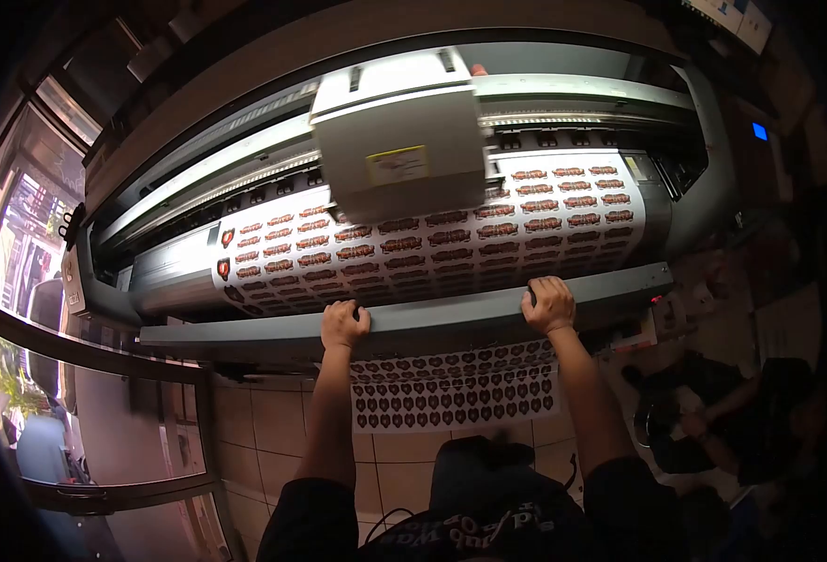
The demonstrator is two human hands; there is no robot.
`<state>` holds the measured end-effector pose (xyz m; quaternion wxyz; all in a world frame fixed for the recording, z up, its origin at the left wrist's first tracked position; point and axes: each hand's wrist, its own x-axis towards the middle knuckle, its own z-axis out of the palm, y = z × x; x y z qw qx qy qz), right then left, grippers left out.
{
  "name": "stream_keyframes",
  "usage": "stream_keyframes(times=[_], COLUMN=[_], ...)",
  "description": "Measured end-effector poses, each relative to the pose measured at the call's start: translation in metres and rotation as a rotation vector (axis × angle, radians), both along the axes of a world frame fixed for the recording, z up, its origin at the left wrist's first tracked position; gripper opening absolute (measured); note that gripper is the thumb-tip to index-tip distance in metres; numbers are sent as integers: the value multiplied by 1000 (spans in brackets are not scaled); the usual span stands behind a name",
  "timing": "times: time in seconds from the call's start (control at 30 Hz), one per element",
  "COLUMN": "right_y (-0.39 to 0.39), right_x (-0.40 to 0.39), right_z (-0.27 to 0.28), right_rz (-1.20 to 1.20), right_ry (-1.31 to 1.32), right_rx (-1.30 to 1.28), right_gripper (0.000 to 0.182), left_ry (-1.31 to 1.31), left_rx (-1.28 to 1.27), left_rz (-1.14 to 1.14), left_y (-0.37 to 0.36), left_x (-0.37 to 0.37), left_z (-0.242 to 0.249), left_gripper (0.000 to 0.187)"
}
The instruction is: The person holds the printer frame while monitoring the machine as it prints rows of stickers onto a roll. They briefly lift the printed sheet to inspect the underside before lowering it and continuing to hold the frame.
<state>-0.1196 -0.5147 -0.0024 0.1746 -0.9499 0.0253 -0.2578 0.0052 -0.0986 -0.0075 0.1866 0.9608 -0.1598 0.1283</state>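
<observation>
Left hand [342, 324] and right hand [550, 304] clasped on front bar [442, 317], well apart, bar across front of printer [710, 140], carriage [399, 192] over printed sheet [423, 245], more prints [456, 398] below bar.

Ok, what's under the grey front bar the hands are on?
Below the bar, a white sheet with rows of small dark designs shows, with floor tiles around it. The bar hides the stretch above, including any join to the upper sheet.
</observation>
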Motion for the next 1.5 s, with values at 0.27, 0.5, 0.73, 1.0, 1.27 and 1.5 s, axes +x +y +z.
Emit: stream_keyframes(times=[0.27, 0.5, 0.73, 1.0, 1.27, 1.5], right_y=[2, 2, 2, 1, 4, 4], right_x=[0, -1, -1, 0, -2, -1], right_z=[5, 4, 1, 2, 8, 7], right_rz=[7, 9, 3, 5, -4, -55], right_ry=[-2, 29, 7, 48, 65, 71], right_rx=[29, 18, 1, -9, -9, 18], right_gripper=[17, 19, 20, 22, 24, 25], left_ry=[77, 5, -65, -24, -42, -11], left_rx=[31, -31, -57, -51, -78, -59], left_rz=[29, 57, 14, 35, 29, 31], left_y=[0, -2, 2, -1, -1, -1], left_x=[-1, -4, -1, 0, -2, 0], left_z=[5, 1, -10, -5, -4, -2], left_gripper=[30, 27, 23, 23, 22, 23])
